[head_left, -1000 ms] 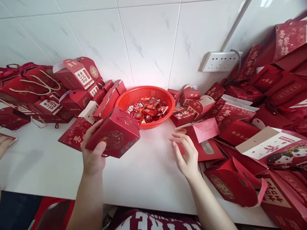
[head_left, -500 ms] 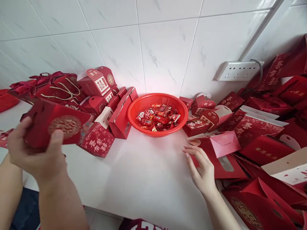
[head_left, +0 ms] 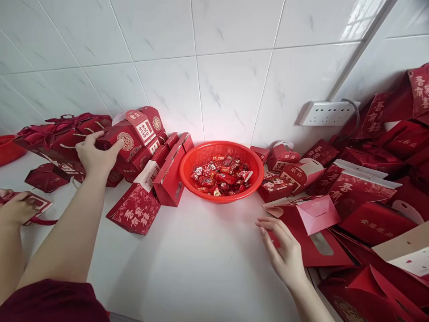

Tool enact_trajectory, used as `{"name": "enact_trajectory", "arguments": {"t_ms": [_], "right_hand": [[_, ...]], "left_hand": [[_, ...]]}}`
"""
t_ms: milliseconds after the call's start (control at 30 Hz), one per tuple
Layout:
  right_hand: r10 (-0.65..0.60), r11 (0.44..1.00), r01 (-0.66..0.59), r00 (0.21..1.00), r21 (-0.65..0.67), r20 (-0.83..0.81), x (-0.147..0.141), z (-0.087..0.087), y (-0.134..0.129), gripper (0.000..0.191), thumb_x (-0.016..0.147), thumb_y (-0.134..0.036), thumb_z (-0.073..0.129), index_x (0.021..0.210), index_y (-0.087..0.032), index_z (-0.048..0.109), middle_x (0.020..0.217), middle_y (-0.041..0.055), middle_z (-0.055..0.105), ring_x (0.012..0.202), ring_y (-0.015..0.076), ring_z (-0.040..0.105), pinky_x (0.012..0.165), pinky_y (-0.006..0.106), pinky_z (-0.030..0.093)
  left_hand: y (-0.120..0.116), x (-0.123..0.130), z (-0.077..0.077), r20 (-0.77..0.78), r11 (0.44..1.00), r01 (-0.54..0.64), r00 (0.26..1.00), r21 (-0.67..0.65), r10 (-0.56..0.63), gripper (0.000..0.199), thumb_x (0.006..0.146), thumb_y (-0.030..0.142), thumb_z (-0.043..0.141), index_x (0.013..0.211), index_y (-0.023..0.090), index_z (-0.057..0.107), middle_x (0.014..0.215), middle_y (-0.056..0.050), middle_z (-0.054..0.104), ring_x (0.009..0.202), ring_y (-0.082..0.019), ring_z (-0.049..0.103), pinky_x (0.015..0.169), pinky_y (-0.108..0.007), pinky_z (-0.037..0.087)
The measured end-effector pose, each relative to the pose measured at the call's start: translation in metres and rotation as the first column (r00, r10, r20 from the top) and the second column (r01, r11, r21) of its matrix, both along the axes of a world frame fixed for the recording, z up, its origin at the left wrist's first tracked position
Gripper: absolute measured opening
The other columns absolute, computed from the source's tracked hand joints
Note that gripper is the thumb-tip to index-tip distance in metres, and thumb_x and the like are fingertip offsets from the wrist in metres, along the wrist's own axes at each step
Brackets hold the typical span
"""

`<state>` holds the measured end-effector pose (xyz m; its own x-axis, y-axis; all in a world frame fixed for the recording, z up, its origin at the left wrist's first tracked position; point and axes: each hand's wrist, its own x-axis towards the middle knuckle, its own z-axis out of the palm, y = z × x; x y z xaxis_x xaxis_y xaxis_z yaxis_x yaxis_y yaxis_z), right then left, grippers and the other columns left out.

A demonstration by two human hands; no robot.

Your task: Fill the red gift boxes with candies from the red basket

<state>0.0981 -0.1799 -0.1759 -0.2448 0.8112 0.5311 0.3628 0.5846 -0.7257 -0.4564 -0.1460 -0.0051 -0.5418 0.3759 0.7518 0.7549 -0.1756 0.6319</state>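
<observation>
My left hand (head_left: 97,154) reaches across to the back left and is closed around a red gift box (head_left: 125,142) with a round gold emblem. That box is against other red boxes, one of them a box with a white double-happiness panel (head_left: 145,129). On the white tabletop at the right, my right hand (head_left: 281,246) holds nothing, its fingers loosely stretched out. It is nearest to a red box with a pink folded bottom (head_left: 317,213). Between my hands stands a red plastic basket (head_left: 187,179) with wrapped candies (head_left: 223,176) in it.
At the far left, another person's hand (head_left: 16,208) is on a red item with a ribbon. A dark red box (head_left: 48,176) lies near it. Several red boxes crowd the right side below a power strip (head_left: 330,113). A flowered red box (head_left: 136,208) lies left of the basket.
My left hand has carried the emblem box away from me, from the front left to the boxes by the wall. My right hand has stayed in place. The view has shifted slightly.
</observation>
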Motion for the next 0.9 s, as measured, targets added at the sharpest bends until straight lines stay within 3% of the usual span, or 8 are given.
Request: {"name": "enact_trajectory", "arguments": {"t_ms": [100, 167, 267, 367, 467, 600, 800, 900], "right_hand": [[0.02, 1.0, -0.02, 1.0, -0.015, 0.002, -0.001, -0.001, 0.0, 0.015, 0.098, -0.023, 0.053, 0.106, -0.027, 0.065, 0.112, 0.0071, 0.066, 0.105, 0.0218, 0.065, 0.087, 0.037, 0.055], [0.036, 0.999, -0.036, 0.999, -0.027, 0.002, -0.001, -0.002, 0.0, 0.016, 0.098, -0.023, 0.052, 0.107, -0.027, 0.065, 0.112, 0.0072, 0.066, 0.105, 0.0218, 0.065, 0.087, 0.037, 0.055], [0.053, 0.998, -0.053, 0.999, -0.035, -0.003, -0.002, -0.004, 0.001, 0.016, 0.098, -0.023, 0.052, 0.107, -0.027, 0.064, 0.111, 0.0084, 0.066, 0.104, 0.0229, 0.065, 0.087, 0.038, 0.055], [0.064, 0.997, -0.065, 0.998, -0.036, -0.013, -0.004, -0.003, 0.002, 0.015, 0.098, -0.023, 0.052, 0.105, -0.026, 0.065, 0.109, 0.0091, 0.066, 0.103, 0.0232, 0.064, 0.086, 0.038, 0.055], [0.074, 0.996, -0.075, 0.997, -0.041, -0.022, -0.006, -0.002, 0.002, 0.015, 0.098, -0.022, 0.052, 0.103, -0.025, 0.065, 0.108, 0.0084, 0.066, 0.102, 0.0221, 0.064, 0.085, 0.035, 0.054], [0.085, 0.995, -0.086, 0.996, -0.052, -0.025, -0.006, -0.002, 0.002, 0.015, 0.099, -0.021, 0.051, 0.104, -0.025, 0.064, 0.107, 0.0067, 0.066, 0.102, 0.02, 0.064, 0.084, 0.032, 0.052], [0.103, 0.991, -0.104, 0.995, -0.078, -0.018, -0.007, 0.0, -0.002, 0.013, 0.099, -0.023, 0.051, 0.103, -0.024, 0.063, 0.108, 0.0064, 0.065, 0.104, 0.0196, 0.063, 0.086, 0.03, 0.051], [0.111, 0.991, -0.113, 0.994, -0.068, -0.023, -0.008, 0.004, -0.004, 0.013, 0.099, -0.022, 0.051, 0.103, -0.024, 0.063, 0.107, 0.0062, 0.066, 0.105, 0.0195, 0.063, 0.087, 0.03, 0.051]], "left_hand": [[-0.003, 0.003, -0.007, 0.11, 0.98, -0.173, 0.977, -0.095, 0.183, 0.043, 0.076, 0.044, 0.081, 0.103, 0.013, 0.067, 0.096, 0.0, 0.039, 0.065, -0.009, 0.04, 0.091, -0.033, 0.049], [-0.007, 0.008, -0.006, 0.116, 0.958, -0.219, 0.963, -0.184, 0.243, 0.054, 0.065, 0.043, 0.089, 0.107, 0.016, 0.066, 0.097, -0.001, 0.037, 0.069, -0.011, 0.044, 0.099, -0.044, 0.047], [-0.011, 0.017, 0.002, 0.014, 0.918, -0.288, 0.953, -0.272, 0.303, 0.074, 0.048, 0.039, 0.097, 0.112, 0.019, 0.065, 0.098, -0.001, 0.038, 0.092, -0.02, 0.051, 0.111, -0.061, 0.033], [-0.01, 0.028, 0.009, -0.059, 0.923, -0.306, 0.952, -0.233, 0.3, 0.088, 0.04, 0.038, 0.099, 0.118, 0.019, 0.063, 0.104, -0.002, 0.04, 0.11, -0.026, 0.048, 0.115, -0.061, 0.027], [-0.006, 0.037, 0.009, -0.02, 0.922, -0.289, 0.956, -0.259, 0.294, 0.09, 0.041, 0.041, 0.098, 0.12, 0.018, 0.061, 0.112, -0.004, 0.04, 0.113, -0.03, 0.049, 0.113, -0.063, 0.028], [-0.01, 0.05, 0.006, -0.021, 0.833, -0.326, 0.935, -0.447, 0.354, 0.101, 0.051, 0.058, 0.091, 0.136, 0.019, 0.052, 0.13, -0.011, 0.036, 0.119, -0.042, 0.05, 0.106, -0.07, 0.031], [-0.034, 0.07, 0.01, -0.193, 0.697, -0.271, 0.963, -0.664, 0.191, 0.127, 0.068, 0.071, 0.072, 0.159, 0.022, -0.002, 0.155, -0.024, 0.019, 0.136, -0.052, 0.035, 0.106, -0.066, 0.033], [-0.04, 0.073, 0.014, -0.181, 0.717, -0.245, 0.969, -0.653, 0.166, 0.133, 0.068, 0.064, 0.077, 0.158, 0.018, -0.01, 0.161, -0.023, 0.014, 0.142, -0.049, 0.026, 0.112, -0.064, 0.025]]}}
